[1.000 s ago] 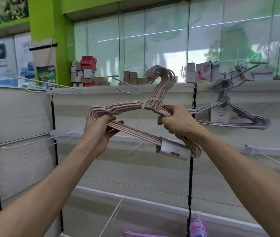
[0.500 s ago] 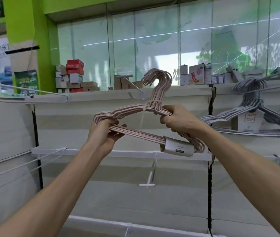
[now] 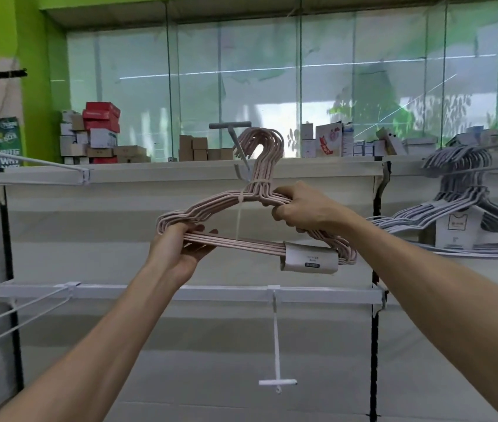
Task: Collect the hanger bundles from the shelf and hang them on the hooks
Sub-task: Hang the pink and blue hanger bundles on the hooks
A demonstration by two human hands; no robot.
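Observation:
I hold a pink hanger bundle [image 3: 250,205] up in front of the white display wall. My left hand [image 3: 177,248] grips its left shoulder and bottom bars. My right hand [image 3: 305,208] grips the right shoulder just beside the neck. A white tie binds the neck and a paper label [image 3: 310,257] wraps the bottom bars. The bundle's hooks sit right at a white T-ended display hook [image 3: 237,138] on the top rail, partly behind it. A grey hanger bundle [image 3: 467,205] hangs on a hook at the right.
A lower T-ended hook [image 3: 276,339] juts out below the bundle. Long wire hooks [image 3: 25,161] stick out at the left, upper and lower. Boxes [image 3: 98,132] stand on the ledge before a glass window. A black upright [image 3: 374,345] divides the panels.
The view has swung left and closer to the wall. The pink bundle's hooks have come up to the top T-ended hook. Both hands keep the same grip.

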